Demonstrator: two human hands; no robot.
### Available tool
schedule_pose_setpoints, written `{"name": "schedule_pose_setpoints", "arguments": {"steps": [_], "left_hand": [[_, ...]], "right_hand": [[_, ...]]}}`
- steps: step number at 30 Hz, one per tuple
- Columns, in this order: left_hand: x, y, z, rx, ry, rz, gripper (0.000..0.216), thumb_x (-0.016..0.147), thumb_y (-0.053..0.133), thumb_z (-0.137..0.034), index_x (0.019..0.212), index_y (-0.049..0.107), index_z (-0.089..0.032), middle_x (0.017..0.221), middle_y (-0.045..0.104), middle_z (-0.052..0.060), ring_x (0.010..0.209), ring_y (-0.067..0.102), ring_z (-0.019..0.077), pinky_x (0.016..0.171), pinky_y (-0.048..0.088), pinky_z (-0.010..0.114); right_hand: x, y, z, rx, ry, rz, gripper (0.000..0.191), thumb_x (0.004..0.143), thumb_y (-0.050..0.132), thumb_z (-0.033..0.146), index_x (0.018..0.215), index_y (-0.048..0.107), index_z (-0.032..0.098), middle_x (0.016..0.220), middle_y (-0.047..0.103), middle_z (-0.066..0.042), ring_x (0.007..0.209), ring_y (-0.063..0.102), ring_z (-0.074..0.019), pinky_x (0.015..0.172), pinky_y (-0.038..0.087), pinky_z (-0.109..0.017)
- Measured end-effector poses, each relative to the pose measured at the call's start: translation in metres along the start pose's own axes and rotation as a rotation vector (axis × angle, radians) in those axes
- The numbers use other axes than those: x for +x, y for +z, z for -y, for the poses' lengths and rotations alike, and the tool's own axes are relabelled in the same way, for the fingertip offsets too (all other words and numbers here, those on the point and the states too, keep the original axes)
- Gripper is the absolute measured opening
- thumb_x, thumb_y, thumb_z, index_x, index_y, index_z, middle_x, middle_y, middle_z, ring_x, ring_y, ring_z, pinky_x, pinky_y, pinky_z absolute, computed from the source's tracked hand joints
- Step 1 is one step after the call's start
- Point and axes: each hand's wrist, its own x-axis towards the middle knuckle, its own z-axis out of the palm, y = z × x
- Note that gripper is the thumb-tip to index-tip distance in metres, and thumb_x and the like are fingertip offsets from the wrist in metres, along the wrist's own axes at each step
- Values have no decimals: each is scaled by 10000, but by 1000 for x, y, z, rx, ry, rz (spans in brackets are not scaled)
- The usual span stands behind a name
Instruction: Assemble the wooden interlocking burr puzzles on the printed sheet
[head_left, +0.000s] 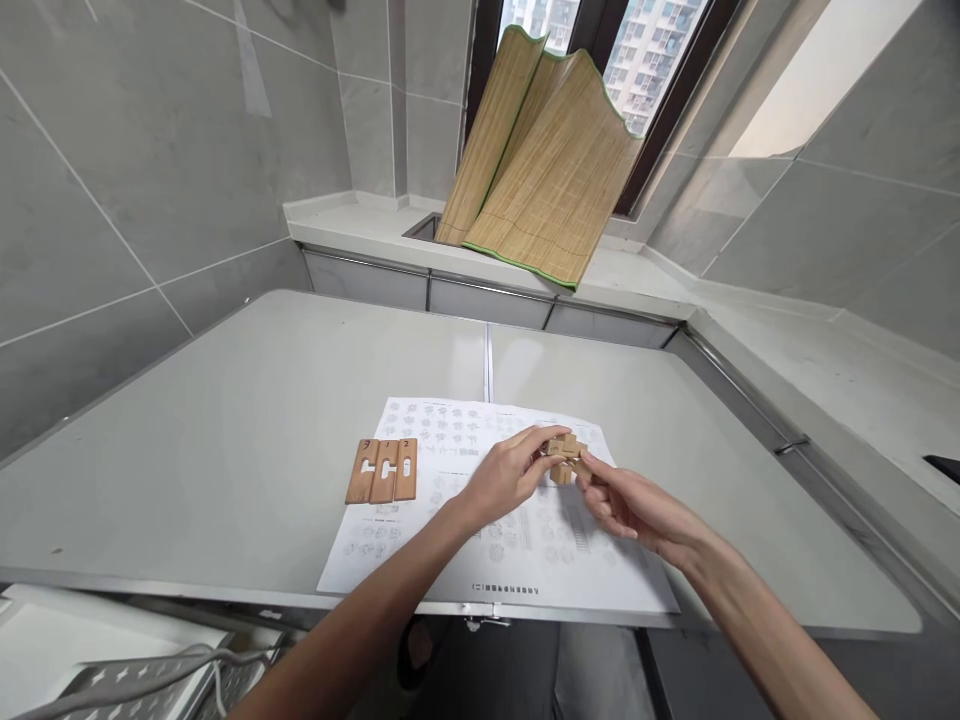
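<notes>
A small wooden burr puzzle (pixel 568 447) of interlocking pale blocks is held over the printed paper sheet (pixel 480 570). Its left side is pinched by the fingers of my left hand (pixel 517 465). From the right, my right hand (pixel 626 508) grips the puzzle's edge between thumb and fingers. Parts of the puzzle are covered by my fingertips. Left of my hands, three flat brown wooden pieces lie side by side: one marked 3 (pixel 363 472), one marked 1 (pixel 385 472) and one marked 2 (pixel 406 470). Each has a cut-out slot.
The sheet, printed with small diagrams, lies on a grey folding table (pixel 225 430) with a centre seam. Behind it, a folded bamboo mat (pixel 555 170) leans by a window over a white counter ledge (pixel 360 225). Cables (pixel 150 685) hang at the lower left.
</notes>
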Motion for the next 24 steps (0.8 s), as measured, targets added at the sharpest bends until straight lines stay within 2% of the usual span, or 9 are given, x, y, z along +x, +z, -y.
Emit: {"name": "schedule_pose_setpoints", "arguments": {"steps": [2,5,11,14,18,21,24], "left_hand": [[-1,1,1,22,47,8,372,1085,476,-309,1450,539,-271,1279,704,79,1058,706,211,918,577,355],[-1,3,3,55,91,7,374,1090,468,-291,1458,521,-264,1267,704,80,1066,705,208,916,583,354],[-2,2,2,90,124,42,385,1092,463,-270,1476,492,-269,1222,705,70,1013,699,190,886,580,332],[-3,4,4,124,144,80,399,1085,455,-236,1483,477,-261,1159,706,65,971,691,189,849,571,322],[-3,6,5,158,137,107,382,1087,441,-233,1465,488,-268,1137,703,57,972,687,192,843,563,324],[-3,5,2,155,124,120,369,1098,431,-286,1459,504,-264,1126,689,61,941,673,186,824,561,321],[-3,4,0,160,99,134,492,1038,574,-448,1482,501,-249,1141,648,79,896,650,189,784,566,328]], "right_hand": [[-2,0,-2,1,15,3,511,929,694,653,786,588,175,487,439,83,366,248,-20,343,221,-143],[-4,-2,-5,25,15,29,492,942,703,615,755,553,185,474,397,99,361,210,-15,336,194,-136],[-2,-7,-7,237,112,123,511,936,711,606,703,489,209,420,295,132,313,130,-11,279,154,-137],[-2,-7,-7,240,109,91,516,934,715,604,698,478,211,419,286,135,310,135,-10,273,154,-133],[-7,-2,-7,120,61,36,517,931,721,616,720,510,194,421,328,128,319,162,2,295,182,-110],[-9,-1,-6,134,79,85,511,915,742,614,725,518,195,402,319,135,306,151,1,285,175,-112],[-7,-7,-8,235,126,153,498,913,755,586,712,504,206,377,279,149,290,124,-6,267,169,-117]]}}
